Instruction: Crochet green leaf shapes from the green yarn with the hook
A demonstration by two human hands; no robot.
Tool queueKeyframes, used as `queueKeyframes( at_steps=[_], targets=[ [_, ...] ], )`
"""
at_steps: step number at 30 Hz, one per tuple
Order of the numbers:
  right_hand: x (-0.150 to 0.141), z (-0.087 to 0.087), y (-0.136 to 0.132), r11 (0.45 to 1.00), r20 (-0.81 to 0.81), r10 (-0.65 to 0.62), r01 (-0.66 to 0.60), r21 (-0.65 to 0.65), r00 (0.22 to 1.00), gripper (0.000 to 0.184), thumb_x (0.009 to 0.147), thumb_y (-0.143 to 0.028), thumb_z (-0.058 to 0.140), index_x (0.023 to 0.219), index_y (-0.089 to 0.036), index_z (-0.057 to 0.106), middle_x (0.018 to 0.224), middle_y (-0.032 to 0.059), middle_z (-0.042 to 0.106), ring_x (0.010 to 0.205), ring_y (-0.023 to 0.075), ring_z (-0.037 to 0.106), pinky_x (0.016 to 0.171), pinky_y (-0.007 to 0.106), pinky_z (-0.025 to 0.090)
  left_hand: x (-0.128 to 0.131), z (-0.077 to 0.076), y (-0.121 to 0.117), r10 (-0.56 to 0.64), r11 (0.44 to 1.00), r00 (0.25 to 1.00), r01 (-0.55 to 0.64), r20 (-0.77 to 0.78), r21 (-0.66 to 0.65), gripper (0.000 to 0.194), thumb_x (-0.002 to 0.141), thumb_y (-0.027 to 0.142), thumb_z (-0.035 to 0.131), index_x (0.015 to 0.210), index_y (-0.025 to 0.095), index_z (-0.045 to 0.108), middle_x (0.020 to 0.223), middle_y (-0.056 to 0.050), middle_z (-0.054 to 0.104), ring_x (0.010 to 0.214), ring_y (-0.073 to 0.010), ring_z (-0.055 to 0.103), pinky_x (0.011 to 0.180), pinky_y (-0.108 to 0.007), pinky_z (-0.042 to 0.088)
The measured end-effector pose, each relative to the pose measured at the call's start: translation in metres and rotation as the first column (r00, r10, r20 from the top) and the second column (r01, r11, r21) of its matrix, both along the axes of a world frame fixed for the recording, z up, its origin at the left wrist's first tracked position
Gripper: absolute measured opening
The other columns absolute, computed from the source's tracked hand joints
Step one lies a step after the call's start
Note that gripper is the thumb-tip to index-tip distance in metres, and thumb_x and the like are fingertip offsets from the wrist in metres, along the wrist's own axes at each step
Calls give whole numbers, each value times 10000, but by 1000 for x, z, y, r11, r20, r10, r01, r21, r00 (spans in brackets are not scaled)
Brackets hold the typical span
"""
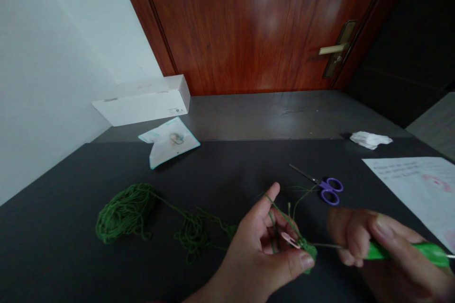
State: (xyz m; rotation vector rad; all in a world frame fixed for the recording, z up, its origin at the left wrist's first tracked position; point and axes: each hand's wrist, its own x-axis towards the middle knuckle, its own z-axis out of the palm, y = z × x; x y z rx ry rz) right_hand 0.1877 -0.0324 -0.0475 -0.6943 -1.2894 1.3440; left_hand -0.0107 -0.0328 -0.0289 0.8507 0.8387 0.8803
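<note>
Your left hand (256, 251) is closed, thumb and fingertips pinching a small green crocheted piece (308, 250), with the index finger raised and a green yarn strand (280, 210) running past it. Your right hand (384, 246) is clenched around the green handle of a crochet hook (408, 252). The thin metal shaft points left, its tip at the piece; you can't tell from this view whether it sits in a stitch. A pink stitch marker (289, 240) hangs on the piece, just beside your left palm. Handling call: the piece looks light and soft, with no stiffness of its own, so expect it to deform under tension. Best hold is close to the hook tip, as you have it now. The yarn looks matte and fairly grippy, so slip risk seems low, but it could snag. The hook looks light and rigid; the handle is the right place to hold it. The yarn runs left from the piece across the black tabletop (71, 227) into a loose tangle (194, 236), then on to a yarn wad (124, 213), well left of your hands. Purple-handled scissors (330, 190) lie just beyond your hands. A printed paper sheet (408, 189) is off right. Further out: white box (142, 102), paper packet (169, 141), crumpled tissue (369, 139), wooden door (249, 23).
</note>
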Motion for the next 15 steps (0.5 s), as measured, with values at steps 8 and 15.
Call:
queueKeyframes(
  at_steps=[8, 15],
  targets=[
    [7, -21, -6, 920, 115, -138, 84, 382, 984, 360, 959, -405, 442, 796, -246, 720, 572, 44, 628, 507, 205, 564, 470, 336, 417, 3, -8, -4, 108, 985, 991, -96, -77, 140, 993, 657, 132, 750, 1514, 203, 255, 813, 18, 563, 711, -120, 511, 726, -299, 444],
    [12, -14, -5, 818, 357, -138, -96, 567, 924, 175, 925, -345, 565, 914, -264, 720, 670, 38, 728, 542, 207, 653, 492, 319, 498, 4, -9, -6, 220, 958, 955, -173, -198, 227, 862, 711, 136, 709, 1483, 230, 338, 763, 32, 576, 692, -133, 533, 752, -315, 451]
  ],
)
